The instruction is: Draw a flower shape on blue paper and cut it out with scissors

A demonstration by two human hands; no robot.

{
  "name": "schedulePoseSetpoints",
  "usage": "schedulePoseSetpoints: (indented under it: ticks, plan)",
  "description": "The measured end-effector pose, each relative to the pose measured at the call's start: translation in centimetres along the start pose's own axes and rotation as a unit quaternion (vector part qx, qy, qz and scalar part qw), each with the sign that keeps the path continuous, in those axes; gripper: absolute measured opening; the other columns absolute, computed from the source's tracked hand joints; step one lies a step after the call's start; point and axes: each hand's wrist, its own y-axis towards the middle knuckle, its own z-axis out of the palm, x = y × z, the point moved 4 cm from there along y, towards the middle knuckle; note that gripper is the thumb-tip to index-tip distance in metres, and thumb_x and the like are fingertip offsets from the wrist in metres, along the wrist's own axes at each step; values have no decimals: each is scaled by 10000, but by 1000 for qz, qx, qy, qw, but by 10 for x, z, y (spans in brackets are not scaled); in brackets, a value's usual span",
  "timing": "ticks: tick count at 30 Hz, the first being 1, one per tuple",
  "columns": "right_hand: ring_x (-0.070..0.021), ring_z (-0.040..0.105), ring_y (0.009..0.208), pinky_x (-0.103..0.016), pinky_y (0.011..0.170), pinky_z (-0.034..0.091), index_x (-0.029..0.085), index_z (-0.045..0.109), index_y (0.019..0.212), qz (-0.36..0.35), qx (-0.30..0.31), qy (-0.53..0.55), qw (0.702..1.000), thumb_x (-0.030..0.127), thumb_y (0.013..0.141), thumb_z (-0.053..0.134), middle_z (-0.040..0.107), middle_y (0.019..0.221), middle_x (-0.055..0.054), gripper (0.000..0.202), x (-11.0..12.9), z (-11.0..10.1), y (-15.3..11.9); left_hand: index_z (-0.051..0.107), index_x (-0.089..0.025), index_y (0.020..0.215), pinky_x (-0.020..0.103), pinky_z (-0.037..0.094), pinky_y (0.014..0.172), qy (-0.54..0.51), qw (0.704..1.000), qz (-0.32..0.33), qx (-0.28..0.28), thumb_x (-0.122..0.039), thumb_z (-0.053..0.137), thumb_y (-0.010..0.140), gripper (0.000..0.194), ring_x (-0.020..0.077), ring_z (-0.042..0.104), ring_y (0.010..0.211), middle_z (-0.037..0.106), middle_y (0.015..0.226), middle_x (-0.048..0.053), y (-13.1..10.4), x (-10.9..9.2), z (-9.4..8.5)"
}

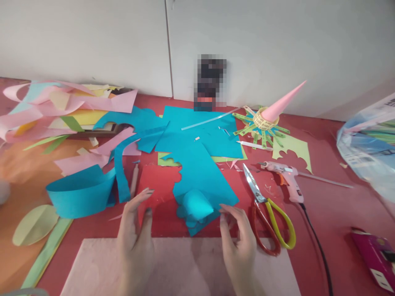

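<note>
A small blue paper cone (198,204) lies on its scalloped base on a blue paper sheet (200,164), its tip pointing right. My left hand (135,230) is to the left of the cone, fingers apart and holding nothing. On the other side, my right hand (239,234) is close to the cone's tip, thumb and fingers curved but apart, with nothing seen between them. Beneath the sheet is a red board (157,205). A curved blue paper band (82,195) stands to the left of my left hand.
Scissors (261,197) and a pink glue gun (286,176) lie to the right. Behind them is a pink cone on a paper ring (277,109). Paper scraps (61,98) are heaped at the back left. A magenta object (372,257) sits at the right, near a plastic bag (364,139).
</note>
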Motion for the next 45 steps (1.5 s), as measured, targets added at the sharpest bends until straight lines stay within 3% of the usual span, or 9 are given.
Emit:
schedulePoseSetpoints:
  ticks: [13,17,28,45]
  plan:
    - [-165,616,778,-178,393,446,205,625,974,1,-1,1,1000,241,872,491,628,932,-85,172,0,-1,0,530,-262,1077,407,390,1056,1,1000,23,-8,-249,458,884,207,218,465,1236,548,1225,22,-2,-4,-1]
    - [-168,613,782,-202,456,482,210,625,959,-2,-7,3,1000,242,872,491,630,925,-82,163,1,-2,0,537,-257,1064,394,410,1033,-9,999,27,-16,-243,472,875,200,219,475,1219,553,1208,22,-3,-4,-2]
    - [-159,596,756,-160,352,411,212,611,994,25,-2,31,999,254,871,502,616,954,-84,170,-6,-4,-2,546,-257,1082,391,398,1028,9,1000,18,-20,-243,485,872,219,213,499,1173,560,1178,22,-4,0,-1]
    - [-160,600,756,-161,350,405,219,619,984,39,-1,26,999,274,866,502,628,949,-76,176,-5,-3,-2,556,-264,1074,353,414,1011,-5,1000,19,-25,-251,506,866,214,194,511,1158,572,1159,8,-4,4,-1]
